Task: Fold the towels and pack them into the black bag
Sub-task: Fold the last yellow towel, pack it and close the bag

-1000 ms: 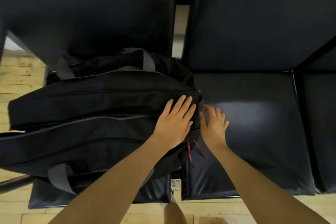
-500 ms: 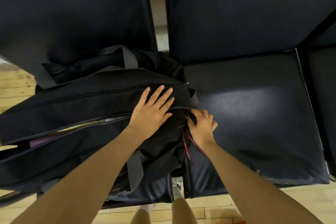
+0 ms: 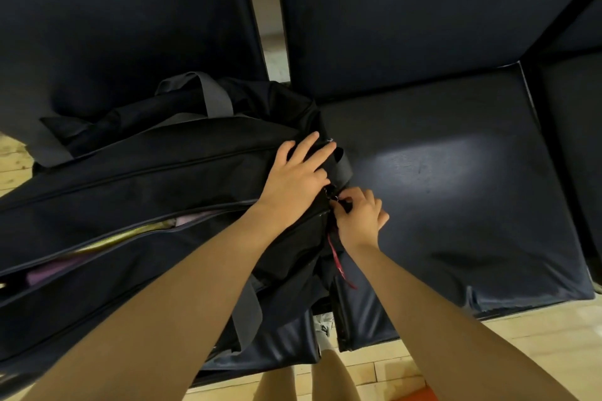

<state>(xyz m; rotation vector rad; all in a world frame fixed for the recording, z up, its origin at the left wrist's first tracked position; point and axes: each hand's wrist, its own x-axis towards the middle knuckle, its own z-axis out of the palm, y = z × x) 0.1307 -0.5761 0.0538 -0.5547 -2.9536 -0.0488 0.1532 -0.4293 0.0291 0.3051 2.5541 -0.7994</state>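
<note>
Black fabric bag (image 3: 136, 172), long duffel type, lying across the left of two dark padded seats (image 3: 456, 192), its right end at the gap between them. Grey webbing handles: one looped at the far side (image 3: 208, 94), one hanging over the near side (image 3: 249, 316). Main zipper (image 3: 182, 225) partly undone along the top; the opening widens toward the left.

Contents seen through the opening: folded towels (image 3: 97, 254), one pale purple, one yellow-green at its edge; number cannot be told.

Left hand (image 3: 298, 172): flat on the top panel at the bag's right end, fingers straight and spread, pressing the fabric down, grasping nothing.

Right hand (image 3: 360, 218): just beside the left hand at the same end, fingers curled, thumb and fingertips pinching the small zipper pull (image 3: 335, 202) where the zipper track ends. A red cord (image 3: 338, 262) hangs from that spot down past the wrist.

Seat on the right: bare dark vinyl with a pale light patch on the cushion. Upright backrests (image 3: 407, 16) of matching dark padding stand behind both seats, with a narrow gap between them.

Floor (image 3: 508, 332): light wooden boards, visible in front of the seats and at far left. Person's bare legs (image 3: 306, 378) show at the lower edge.
</note>
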